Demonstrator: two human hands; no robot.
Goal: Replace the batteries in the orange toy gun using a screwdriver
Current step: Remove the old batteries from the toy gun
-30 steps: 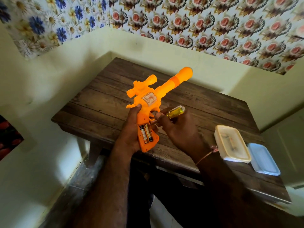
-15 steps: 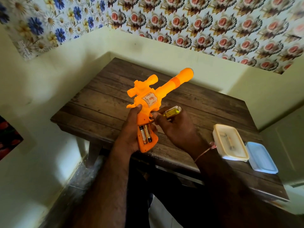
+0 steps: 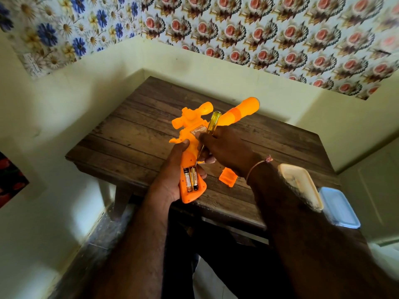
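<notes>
Wooden table (image 3: 140, 134) in a corner, under two flowered wallpapers; we see one toy gun and one screwdriver over it.

Our left hand (image 3: 172, 180) is curled round the grip of the orange toy gun (image 3: 190, 134), held above the table with its barrel pointing away. Two batteries (image 3: 191, 179) lie in the open grip. Our right hand (image 3: 226, 147) pinches one yellow-handled screwdriver (image 3: 212, 124), its tip at the batteries. One orange cover (image 3: 227, 176) and two plastic boxes (image 3: 302, 186) lie on the table.
</notes>
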